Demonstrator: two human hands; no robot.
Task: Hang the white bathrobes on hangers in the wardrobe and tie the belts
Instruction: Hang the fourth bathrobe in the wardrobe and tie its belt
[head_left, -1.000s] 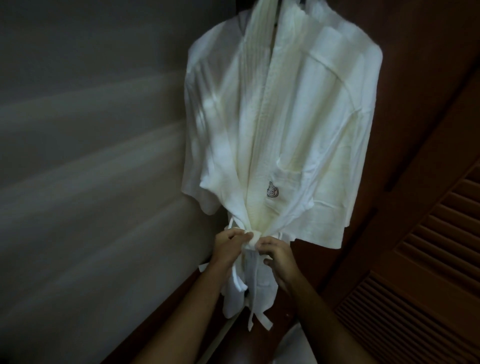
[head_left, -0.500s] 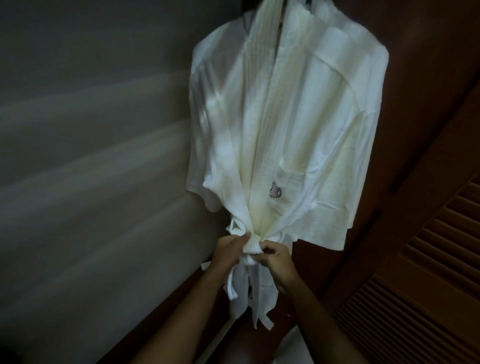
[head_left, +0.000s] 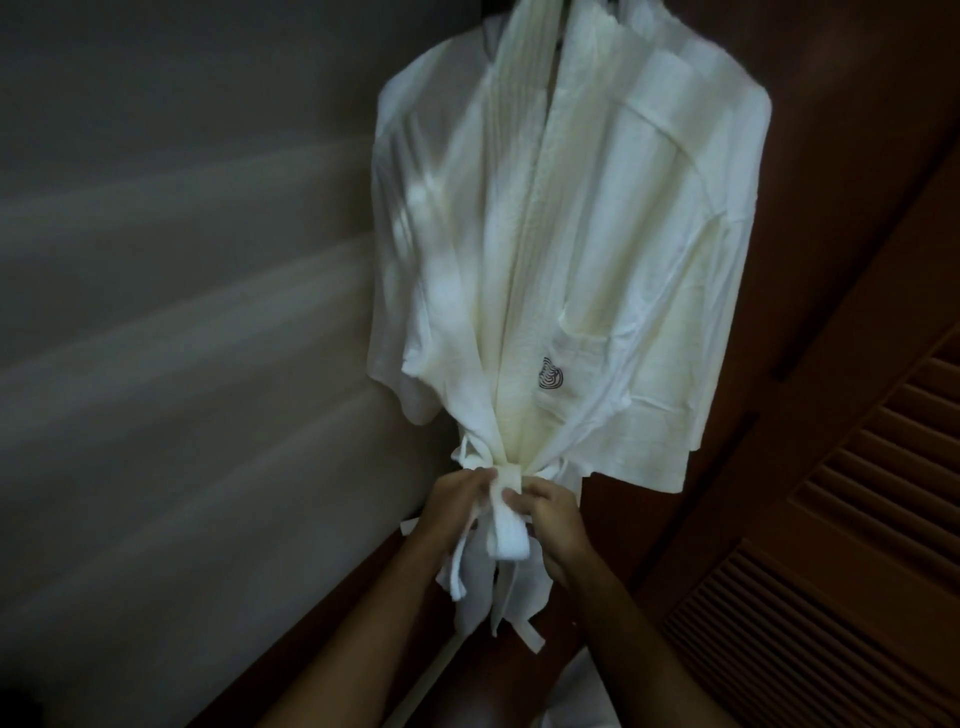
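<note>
Since the earlier frame a belt (head_left: 511, 525) loop has dropped over the knot. Left hand (head_left: 457, 501) and right hand (head_left: 553, 519) pinch it at the hanging robe's (head_left: 571, 249) waist; they should pull evenly, snugging it flat.

We find no words, numbers or brand names that can be read anywhere. The one mark is a small dark emblem (head_left: 551, 373) of nested curved lines, stitched on the chest pocket (head_left: 582, 364) of the white robe (head_left: 571, 234), just right of the ribbed collar band and above the tied belt (head_left: 506, 480). We can make out no letters in or beside it.
</note>
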